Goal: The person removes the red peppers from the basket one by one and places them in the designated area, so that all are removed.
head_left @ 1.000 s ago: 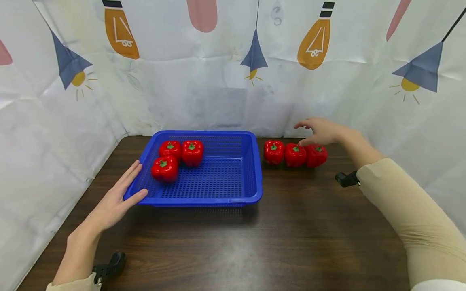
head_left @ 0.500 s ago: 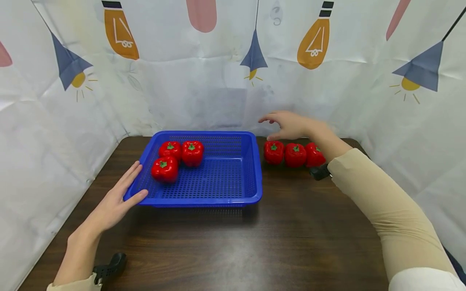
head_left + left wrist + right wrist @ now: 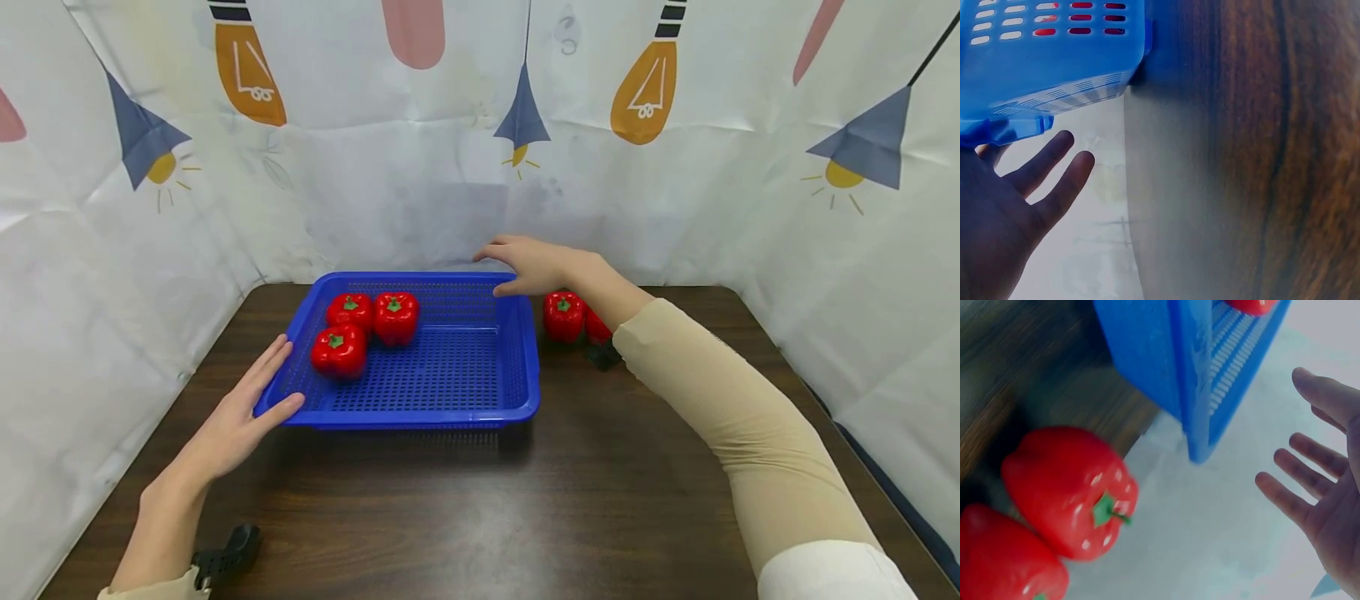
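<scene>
- The basket (image 3: 480,354) sits mid-table: thin perforated plastic, probably light and a bit flexy, so I'd take it by the rim on opposite sides.
- Left hand (image 3: 240,417) lies flat, fingers straight, against the near-left corner, gripping nothing.
- Right hand (image 3: 536,265) hovers spread open over the far-right rim, holding nothing.
- Three peppers (image 3: 367,321) sit in the far-left part; glossy, they look likely to roll if it tips.
- Loose peppers (image 3: 564,315) lie just right of the basket, near that arm.
</scene>
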`<state>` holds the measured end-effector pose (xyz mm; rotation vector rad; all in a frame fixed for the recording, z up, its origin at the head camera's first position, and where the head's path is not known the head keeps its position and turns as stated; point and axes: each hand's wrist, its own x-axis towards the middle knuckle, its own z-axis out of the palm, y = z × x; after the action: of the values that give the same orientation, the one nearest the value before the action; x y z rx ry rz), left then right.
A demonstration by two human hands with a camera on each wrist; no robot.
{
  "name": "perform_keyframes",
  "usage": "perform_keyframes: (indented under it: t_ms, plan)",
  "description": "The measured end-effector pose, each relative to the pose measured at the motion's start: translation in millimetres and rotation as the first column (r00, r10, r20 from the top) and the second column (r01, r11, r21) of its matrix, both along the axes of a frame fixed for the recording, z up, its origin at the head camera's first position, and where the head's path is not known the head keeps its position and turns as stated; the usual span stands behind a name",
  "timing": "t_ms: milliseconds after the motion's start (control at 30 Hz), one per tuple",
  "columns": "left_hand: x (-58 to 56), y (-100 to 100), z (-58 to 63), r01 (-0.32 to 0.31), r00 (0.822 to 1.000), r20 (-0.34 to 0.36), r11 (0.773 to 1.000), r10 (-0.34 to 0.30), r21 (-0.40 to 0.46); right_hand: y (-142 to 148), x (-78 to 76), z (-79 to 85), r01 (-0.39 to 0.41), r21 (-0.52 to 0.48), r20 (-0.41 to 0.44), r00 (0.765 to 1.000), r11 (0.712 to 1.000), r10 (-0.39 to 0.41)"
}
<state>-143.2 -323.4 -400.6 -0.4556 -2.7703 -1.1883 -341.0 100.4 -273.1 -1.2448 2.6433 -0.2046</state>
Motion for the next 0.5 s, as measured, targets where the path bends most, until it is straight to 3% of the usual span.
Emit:
perform_keyframes:
  t_ms: [500]
  plan:
    - [0.1,0.8,-0.7,0.006,1.000,-0.013,1.000,-0.006,0.009,-67.8,12.5,-8.3,-0.125,0.032,0.020,0.992,0.992,0.124]
